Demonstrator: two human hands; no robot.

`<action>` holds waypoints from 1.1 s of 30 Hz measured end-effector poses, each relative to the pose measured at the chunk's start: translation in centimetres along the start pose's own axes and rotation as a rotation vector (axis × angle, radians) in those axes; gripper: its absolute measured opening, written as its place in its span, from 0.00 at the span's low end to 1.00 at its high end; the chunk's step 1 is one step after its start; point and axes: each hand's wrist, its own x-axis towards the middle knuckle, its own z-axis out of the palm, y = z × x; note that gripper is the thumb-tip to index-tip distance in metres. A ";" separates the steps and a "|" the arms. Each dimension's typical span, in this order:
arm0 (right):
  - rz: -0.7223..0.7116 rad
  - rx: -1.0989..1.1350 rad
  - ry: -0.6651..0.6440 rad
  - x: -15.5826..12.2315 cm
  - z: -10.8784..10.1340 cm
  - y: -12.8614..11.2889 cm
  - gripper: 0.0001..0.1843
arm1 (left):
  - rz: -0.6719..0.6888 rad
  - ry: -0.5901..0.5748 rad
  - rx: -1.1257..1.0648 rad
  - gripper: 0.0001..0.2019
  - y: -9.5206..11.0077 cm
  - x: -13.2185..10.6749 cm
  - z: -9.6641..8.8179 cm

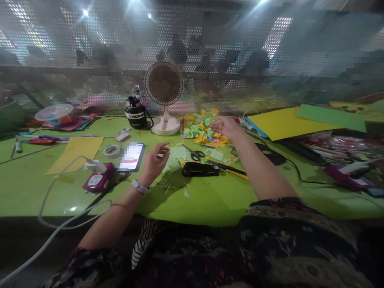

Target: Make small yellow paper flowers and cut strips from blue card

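My left hand (154,162) hovers over the green table (210,200) with fingers loosely curled and apart, nothing in it, just right of a lit phone (132,157) and over pale green paper scraps (177,154). A watch sits on that wrist. My right hand (225,126) reaches farther out, palm up and fingers spread, at the edge of a heap of yellow and green paper flowers (204,128). Between the hands lie scissors (195,153) and a black stapler (200,169).
A small fan (164,96) and a black bottle (135,113) stand at the back. A magenta power adapter (99,180) with white cable, tape roll (111,151) and yellow sheet (75,154) lie left. Yellow (285,122) and green paper sheets (330,116) and cables lie right. A perforated screen closes the rear.
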 end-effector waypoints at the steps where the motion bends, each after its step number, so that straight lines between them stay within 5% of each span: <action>1: 0.045 0.020 -0.012 -0.5 0.5 0.5 0.10 | -0.004 0.008 0.013 0.15 -0.1 0.1 -0.1; 6: 0.164 0.099 -0.127 -4.0 4.1 2.1 0.03 | -0.037 0.031 0.104 0.17 -0.9 0.7 -0.3; 12: -0.127 -0.245 -0.447 -6.0 9.1 -0.7 0.08 | -0.058 0.029 0.184 0.19 -1.6 0.9 -0.2; 18: -0.193 -0.594 -0.618 -6.2 13.3 -2.6 0.15 | -0.059 0.049 0.189 0.18 -1.6 1.1 -0.4; 21: -0.195 -0.567 -0.512 -5.6 11.9 -2.3 0.14 | -0.106 0.055 0.152 0.17 -1.5 1.2 -0.6; 29: 0.006 -0.981 -0.229 -6.0 1.1 2.7 0.16 | -0.260 -0.046 -0.083 0.16 -1.0 0.9 -0.3; 33: 0.118 -1.102 -0.254 -6.6 0.2 4.7 0.20 | -0.280 -0.062 -0.125 0.16 -1.3 0.8 -0.2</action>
